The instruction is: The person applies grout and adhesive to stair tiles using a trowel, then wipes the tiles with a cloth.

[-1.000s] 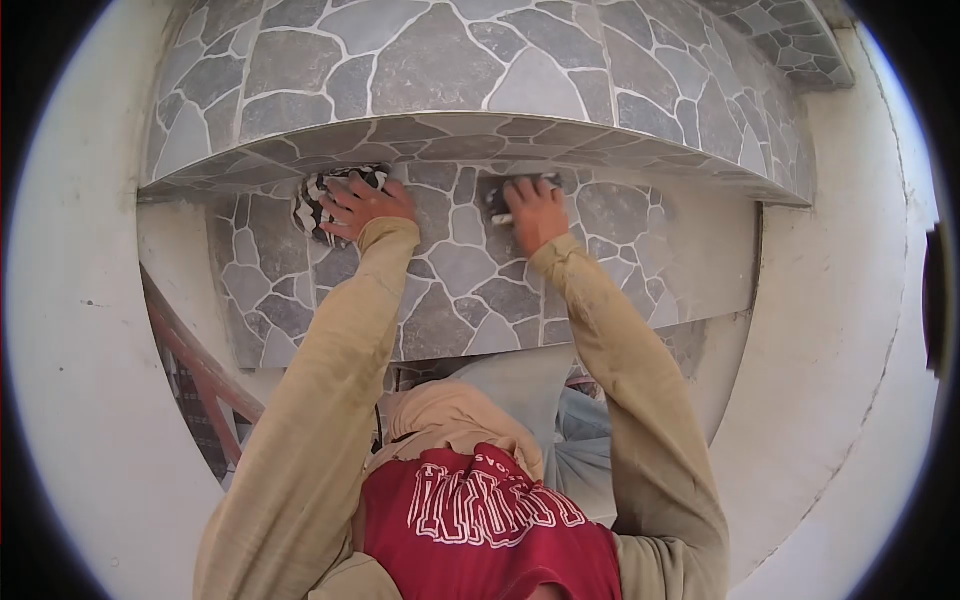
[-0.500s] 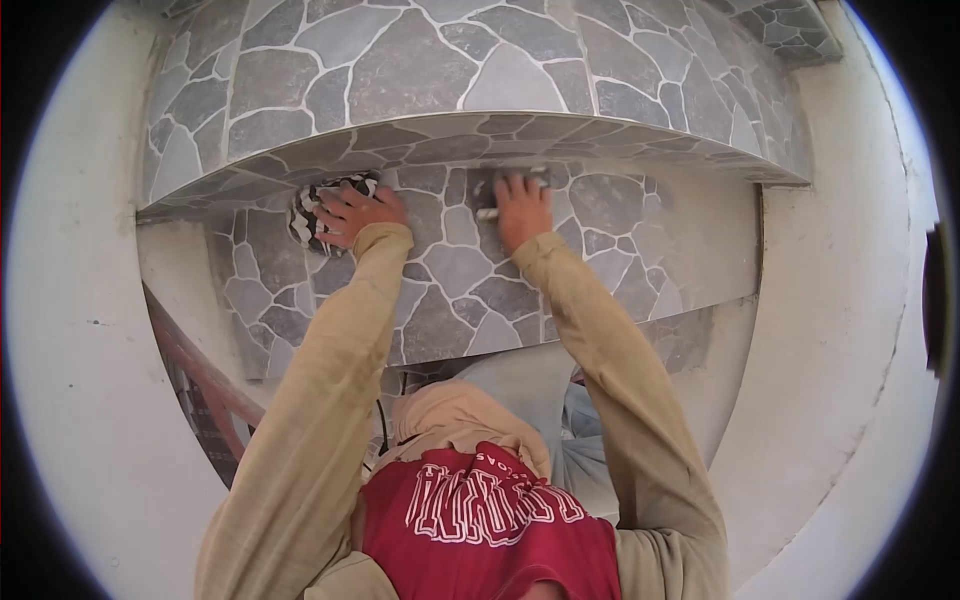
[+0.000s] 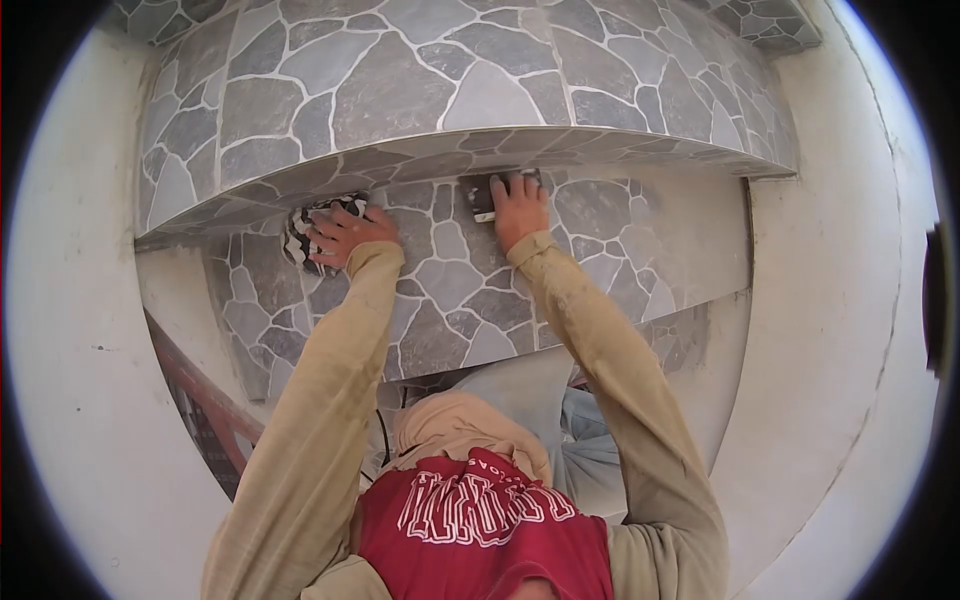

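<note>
My left hand (image 3: pixel 352 236) lies with its fingers spread over a bunched black-and-white patterned cloth (image 3: pixel 297 240), at the left on the stone-patterned step (image 3: pixel 445 280). To its right, my right hand (image 3: pixel 522 208) is closed on a dark flat rectangular block (image 3: pixel 478 194) with a pale strip along its near edge. The block sits against the step, close to the foot of the riser (image 3: pixel 420 163). My palm and fingers cover its right part, and the thumb side is hidden.
A higher curved step (image 3: pixel 400 85) with the same stone pattern overhangs the back. Pale walls (image 3: pixel 830 260) stand at both sides. A reddish-brown rail (image 3: pixel 205 395) runs at the lower left. A whitish film (image 3: pixel 705 225) covers the step's right end.
My right hand and the block, blurred before, have shifted slightly toward the riser and now look sharp. My left hand stays on the cloth. The whole view has tilted a little.
</note>
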Available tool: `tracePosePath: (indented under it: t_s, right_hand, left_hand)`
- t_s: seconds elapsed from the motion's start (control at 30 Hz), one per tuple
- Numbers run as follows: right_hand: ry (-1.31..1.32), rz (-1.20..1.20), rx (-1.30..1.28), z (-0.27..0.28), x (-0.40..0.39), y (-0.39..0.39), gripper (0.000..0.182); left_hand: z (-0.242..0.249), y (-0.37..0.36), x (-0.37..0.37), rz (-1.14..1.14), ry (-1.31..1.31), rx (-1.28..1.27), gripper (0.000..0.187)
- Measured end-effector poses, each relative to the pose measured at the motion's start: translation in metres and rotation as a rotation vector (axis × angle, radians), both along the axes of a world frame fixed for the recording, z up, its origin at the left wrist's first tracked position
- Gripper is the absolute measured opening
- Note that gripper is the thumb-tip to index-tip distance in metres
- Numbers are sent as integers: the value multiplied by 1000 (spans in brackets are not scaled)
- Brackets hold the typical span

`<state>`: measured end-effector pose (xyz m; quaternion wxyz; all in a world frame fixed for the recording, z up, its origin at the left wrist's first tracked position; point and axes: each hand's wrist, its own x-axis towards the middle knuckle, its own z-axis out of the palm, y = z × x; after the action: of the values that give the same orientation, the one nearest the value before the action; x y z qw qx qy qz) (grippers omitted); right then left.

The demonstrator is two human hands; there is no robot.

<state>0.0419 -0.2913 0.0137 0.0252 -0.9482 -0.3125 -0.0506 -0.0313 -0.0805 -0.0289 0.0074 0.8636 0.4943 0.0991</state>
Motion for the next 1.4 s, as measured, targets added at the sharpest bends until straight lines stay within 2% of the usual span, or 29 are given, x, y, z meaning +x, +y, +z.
tracePosePath:
  t_s: [0.07, 0.13, 0.17, 0.23, 0.33, 0.47, 0.53, 0.57, 0.63, 0.67, 0.7, 0.77, 0.83, 0.9, 0.93, 0.97, 1.03, 1.2, 1.27, 1.3, 1.4]
  right_hand:
    - [-4, -70, -13, 0, -1, 2, 37]
    - [33, 95, -54, -2, -21, 5, 36]
    - [34, 94, -55, -3, -11, 2, 36]
    - [-69, -101, -95, -5, 15, -12, 34]
    - [41, 25, -98, 4, 10, -15, 31]
    - [-90, 86, -95, 1, 8, -28, 30]
    - [56, -103, -97, 7, 20, -23, 31]
    - [56, -106, -88, 5, 13, -19, 31]
    - [39, 183, -63, 0, -5, -23, 31]
    - [-84, 163, -106, 1, 2, -25, 31]
    - [-79, 163, -113, 3, 5, -30, 31]
    - [31, -125, -98, 11, 21, -27, 33]
    - [58, -85, -123, 8, 5, -24, 32]
    - [11, 205, 8, -2, -2, -33, 29]
    - [-108, 94, -79, -18, 12, -43, 28]
    - [-115, 102, -83, -10, 22, -47, 28]
    - [97, -116, -74, 8, 35, -38, 31]
    - [27, -13, -20, 17, 25, -37, 33]
    - [9, 221, 42, 8, 16, -27, 34]
    - [10, 219, 49, 4, 18, -27, 34]
    - [-12, -89, -14, 10, 34, -43, 36]
  left_hand:
    - [2, 2, 1, 7, -3, 5, 63]
    - [2, 2, 1, 12, 19, -17, 62]
    - [1, 3, 2, 11, 20, -17, 62]
    - [-2, 3, 1, 3, -21, 31, 62]
    - [-1, 5, 1, 20, 30, -6, 62]
    - [-1, -1, -2, 7, 20, 26, 62]
    - [0, 4, 0, 2, 11, 10, 62]
    - [0, 7, -1, -2, 11, 19, 62]
    - [-4, 3, 0, -2, 3, 17, 62]
    - [-1, 0, 0, -4, 6, 8, 62]
    - [2, 0, -1, -14, 6, 8, 63]
    - [4, 4, -1, 0, -2, 23, 64]
    - [2, 5, 1, 13, 55, -24, 64]
    - [8, 3, 4, 5, 31, -33, 63]
    - [9, 0, 0, -8, 15, -37, 62]
    - [8, -3, 2, 0, 8, -41, 62]
    - [7, 4, 1, 23, 72, -84, 63]
    - [8, -1, 1, 9, 7, -57, 63]
    - [7, 3, 0, 1, -21, -44, 63]
    - [6, 4, 1, 4, 5, -54, 63]
    - [2, 0, -2, -4, 25, -56, 62]
